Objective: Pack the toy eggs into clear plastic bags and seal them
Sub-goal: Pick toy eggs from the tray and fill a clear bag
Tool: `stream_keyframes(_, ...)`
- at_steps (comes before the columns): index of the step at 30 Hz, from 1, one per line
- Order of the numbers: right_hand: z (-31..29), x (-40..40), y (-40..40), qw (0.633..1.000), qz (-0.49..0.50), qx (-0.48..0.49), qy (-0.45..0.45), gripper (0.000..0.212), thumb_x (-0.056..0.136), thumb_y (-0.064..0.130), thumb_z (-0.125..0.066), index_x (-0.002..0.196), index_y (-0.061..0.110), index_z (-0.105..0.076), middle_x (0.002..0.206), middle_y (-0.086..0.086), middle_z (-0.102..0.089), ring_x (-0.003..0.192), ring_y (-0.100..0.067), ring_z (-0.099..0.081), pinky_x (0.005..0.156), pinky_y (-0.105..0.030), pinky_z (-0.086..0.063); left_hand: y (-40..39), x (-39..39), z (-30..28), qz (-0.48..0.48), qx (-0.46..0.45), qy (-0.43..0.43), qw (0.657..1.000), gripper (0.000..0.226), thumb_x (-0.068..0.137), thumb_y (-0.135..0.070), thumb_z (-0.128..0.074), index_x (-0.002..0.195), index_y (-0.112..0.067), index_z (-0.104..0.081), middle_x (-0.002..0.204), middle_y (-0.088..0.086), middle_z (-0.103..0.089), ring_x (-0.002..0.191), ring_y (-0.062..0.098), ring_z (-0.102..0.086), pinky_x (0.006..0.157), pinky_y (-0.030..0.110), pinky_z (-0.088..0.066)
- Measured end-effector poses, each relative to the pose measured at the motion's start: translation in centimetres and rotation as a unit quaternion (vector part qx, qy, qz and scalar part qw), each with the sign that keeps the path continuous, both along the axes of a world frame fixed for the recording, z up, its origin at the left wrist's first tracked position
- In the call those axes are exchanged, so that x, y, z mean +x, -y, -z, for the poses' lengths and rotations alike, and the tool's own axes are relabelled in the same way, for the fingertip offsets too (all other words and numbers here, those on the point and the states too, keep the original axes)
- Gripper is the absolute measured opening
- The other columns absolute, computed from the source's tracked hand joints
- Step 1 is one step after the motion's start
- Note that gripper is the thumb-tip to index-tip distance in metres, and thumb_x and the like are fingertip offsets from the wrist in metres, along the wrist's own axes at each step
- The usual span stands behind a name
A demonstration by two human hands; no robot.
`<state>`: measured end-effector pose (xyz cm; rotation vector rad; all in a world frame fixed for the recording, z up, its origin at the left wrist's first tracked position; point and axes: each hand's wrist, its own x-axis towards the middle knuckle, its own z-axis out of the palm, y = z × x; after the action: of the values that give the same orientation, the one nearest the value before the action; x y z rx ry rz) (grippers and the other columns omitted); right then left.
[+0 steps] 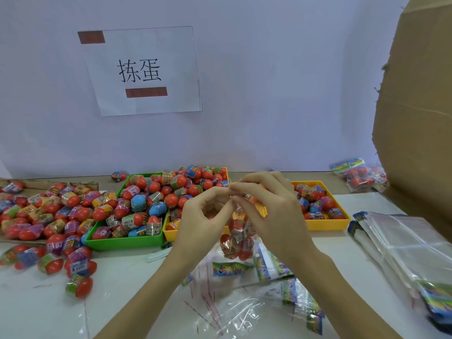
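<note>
Pinching the top of a hanging bag (238,237) of eggs, left hand (204,217) and right hand (266,211) meet above the tabletop (117,297).

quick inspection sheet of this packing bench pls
surface: white table, eggs and bags strewn over it
job's things: filled bag hangs from both hands; green tray heaped with eggs; yellow tray part filled; loose eggs at left; empty bags in front
clutter: bag stack at right; packed bag far right
grippers: left hand and right hand pinch the bag's top
cables: nothing seen
surroundings: wall sign; cardboard box at right
</note>
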<state>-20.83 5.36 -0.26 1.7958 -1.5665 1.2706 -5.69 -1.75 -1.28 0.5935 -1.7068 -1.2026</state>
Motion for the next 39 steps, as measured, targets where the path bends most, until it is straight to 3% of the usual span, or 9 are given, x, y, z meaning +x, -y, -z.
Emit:
stream_keyframes(5, 0.0, 0.2, -0.1, 0.998, 0.013, 0.024, 0.062, 0.022, 0.095, 0.016, -0.078, 0.116, 0.011, -0.078, 0.108, -0.003, -0.069, 0.105, -0.023, -0.062, 0.093, -0.034, -0.051, 0.0, 0.0, 0.1, -0.015, -0.012, 0.013, 1.0, 0.022, 0.101, -0.01, -0.071, 0.114, -0.025, -0.08, 0.092, 0.0, -0.081, 0.088, 0.023, -0.075, 0.081, 0.03, -0.061)
stream_keyframes(9, -0.2, 0.3, -0.3, 0.996, 0.019, 0.037, 0.076, 0.018, 0.093, 0.015, -0.079, 0.111, 0.012, -0.079, 0.105, -0.002, -0.069, 0.104, -0.022, -0.062, 0.091, -0.034, -0.053, -0.1, 0.1, 0.0, -0.02, -0.029, 0.015, 0.999, 0.023, 0.1, -0.008, -0.072, 0.114, -0.025, -0.08, 0.088, -0.004, -0.081, 0.081, 0.016, -0.075, 0.077, 0.026, -0.061)
stream_keyframes(15, -0.2, 0.2, -0.4, 0.997, 0.015, 0.034, 0.066, 0.017, 0.093, 0.011, -0.078, 0.11, 0.011, -0.082, 0.104, -0.006, -0.069, 0.102, -0.024, -0.063, 0.086, -0.034, -0.055, -0.1, 0.0, 0.1, -0.04, -0.056, 0.022, 0.997, 0.03, 0.098, -0.004, -0.073, 0.109, -0.032, -0.079, 0.087, -0.005, -0.081, 0.082, 0.02, -0.076, 0.081, 0.036, -0.064)
stream_keyframes(20, -0.4, -0.4, -0.3, 0.997, 0.004, 0.033, 0.065, 0.016, 0.096, 0.011, -0.074, 0.109, 0.012, -0.082, 0.1, -0.003, -0.069, 0.097, -0.022, -0.063, 0.083, -0.022, -0.048, 0.0, 0.0, 0.1, -0.04, -0.076, 0.027, 0.996, 0.03, 0.098, -0.004, -0.072, 0.111, -0.031, -0.079, 0.086, -0.004, -0.079, 0.082, 0.023, -0.075, 0.079, 0.037, -0.063)
stream_keyframes(26, -0.3, -0.7, -0.2, 1.0, 0.023, 0.004, 0.007, 0.013, 0.093, 0.007, -0.077, 0.106, 0.008, -0.081, 0.097, -0.006, -0.073, 0.093, -0.026, -0.067, 0.082, -0.037, -0.058, 0.1, 0.1, 0.2, -0.043, -0.094, 0.041, 0.994, 0.031, 0.098, -0.007, -0.073, 0.114, -0.032, -0.078, 0.087, -0.004, -0.079, 0.084, 0.022, -0.075, 0.079, 0.033, -0.063)
stream_keyframes(30, -0.5, -0.6, -0.3, 0.999, 0.032, -0.012, 0.01, 0.009, 0.09, 0.009, -0.081, 0.098, 0.01, -0.078, 0.094, -0.001, -0.073, 0.09, -0.021, -0.066, 0.08, -0.033, -0.056, 0.0, 0.1, 0.1, -0.045, -0.098, 0.038, 0.993, 0.03, 0.097, -0.01, -0.074, 0.112, -0.035, -0.079, 0.085, -0.005, -0.078, 0.081, 0.02, -0.074, 0.076, 0.03, -0.062)
stream_keyframes(36, -0.6, -0.4, -0.4, 0.995, 0.017, 0.009, 0.095, 0.006, 0.091, 0.011, -0.079, 0.092, 0.015, -0.076, 0.088, 0.008, -0.069, 0.086, -0.012, -0.063, 0.078, -0.023, -0.051, -0.1, 0.1, -0.1, -0.04, -0.105, 0.044, 0.993, 0.022, 0.098, -0.016, -0.073, 0.115, -0.028, -0.08, 0.085, -0.011, -0.079, 0.079, 0.015, -0.074, 0.075, 0.028, -0.061)
stream_keyframes(39, -0.8, -0.3, -0.6, 0.983, -0.014, 0.028, 0.182, 0.007, 0.093, 0.014, -0.079, 0.091, 0.021, -0.076, 0.086, 0.014, -0.07, 0.085, -0.006, -0.066, 0.075, -0.014, -0.048, -0.2, 0.1, -0.2, -0.042, -0.097, 0.049, 0.993, 0.021, 0.098, -0.019, -0.072, 0.116, -0.024, -0.081, 0.084, -0.009, -0.079, 0.08, 0.019, -0.074, 0.078, 0.037, -0.062)
